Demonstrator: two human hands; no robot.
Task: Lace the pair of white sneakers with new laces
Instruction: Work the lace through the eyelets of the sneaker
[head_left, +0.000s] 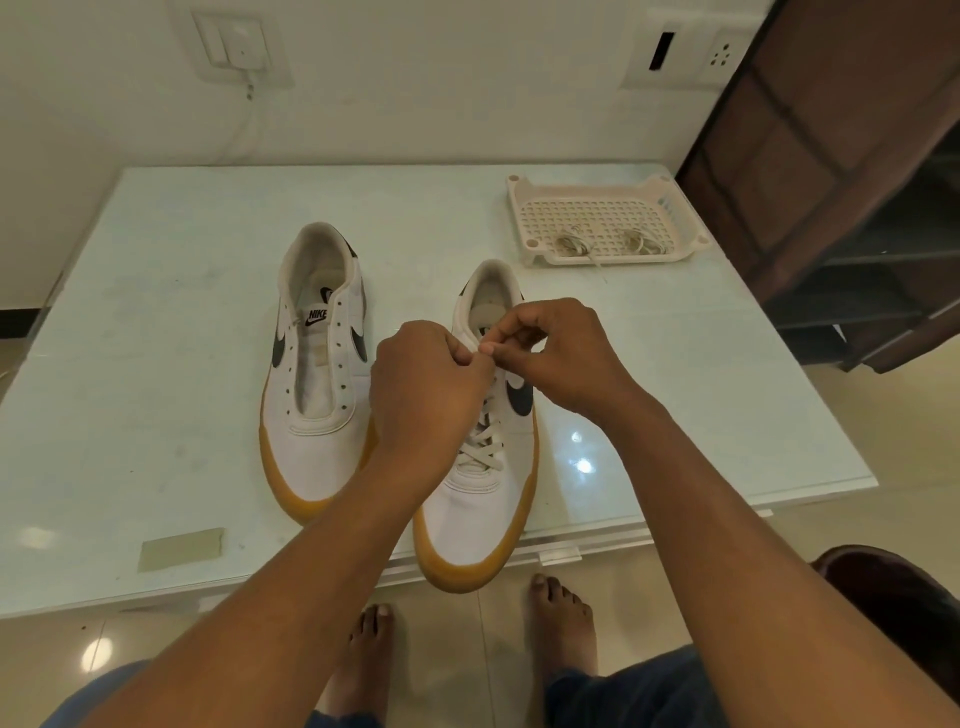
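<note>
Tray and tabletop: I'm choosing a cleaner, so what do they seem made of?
Tray: likely moulded plastic, cream, matt; its floor is a perforated grid. Tabletop: probably glass, pale and glossy; it mirrors lights sharply and its front edge looks clear.

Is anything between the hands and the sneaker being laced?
Nothing visible does: left hand and right hand pinch the lace over the upper eyelets of the half-laced sneaker; the unlaced sneaker stands beside it.
</note>
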